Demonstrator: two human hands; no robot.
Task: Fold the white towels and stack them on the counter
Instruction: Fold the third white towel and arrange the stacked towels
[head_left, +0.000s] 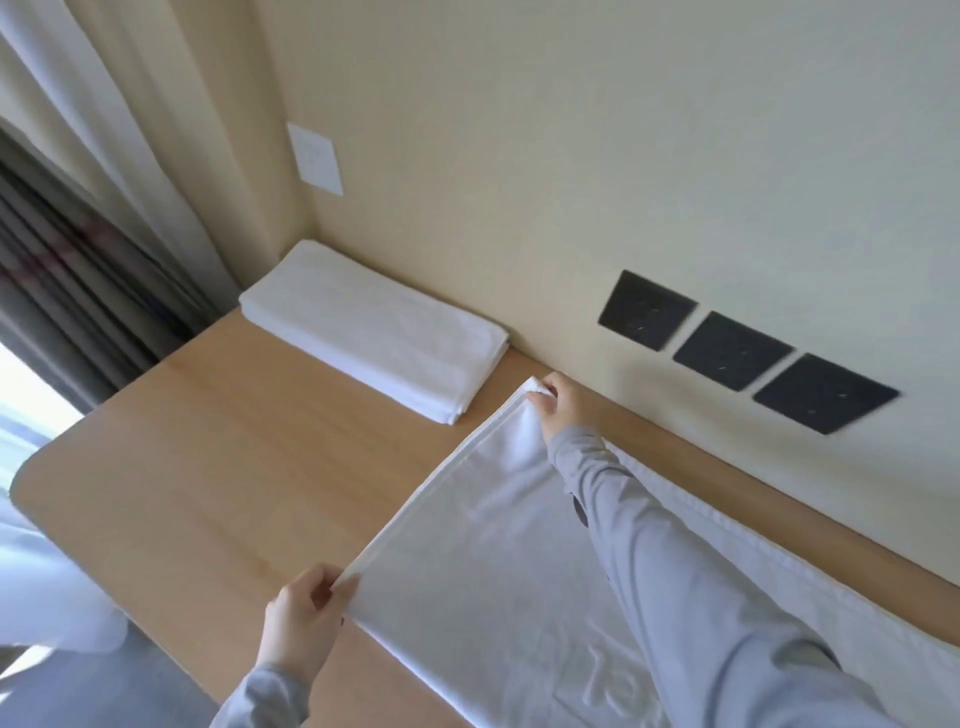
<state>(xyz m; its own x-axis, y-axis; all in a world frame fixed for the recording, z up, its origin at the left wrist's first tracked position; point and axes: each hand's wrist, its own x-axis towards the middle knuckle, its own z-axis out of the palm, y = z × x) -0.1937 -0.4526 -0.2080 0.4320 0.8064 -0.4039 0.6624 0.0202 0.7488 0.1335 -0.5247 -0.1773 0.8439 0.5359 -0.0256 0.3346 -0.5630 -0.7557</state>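
A white towel (488, 545) lies spread over the right part of the wooden counter (218, 467), its left end raised. My left hand (304, 618) pinches the near corner of that end. My right hand (558, 405) grips the far corner, close to the wall. The edge between both hands is pulled taut. Raised lettering shows in the towel near the bottom of the view. My right sleeve covers part of the towel. A stack of folded white towels (379, 327) sits at the counter's far left corner against the wall, apart from the held towel.
Three black square plates (732, 351) are set in the cream wall above the counter. A white wall plate (315, 158) sits higher up. Curtains (93, 260) hang at the left. The counter's rounded edge (31, 493) borders grey floor.
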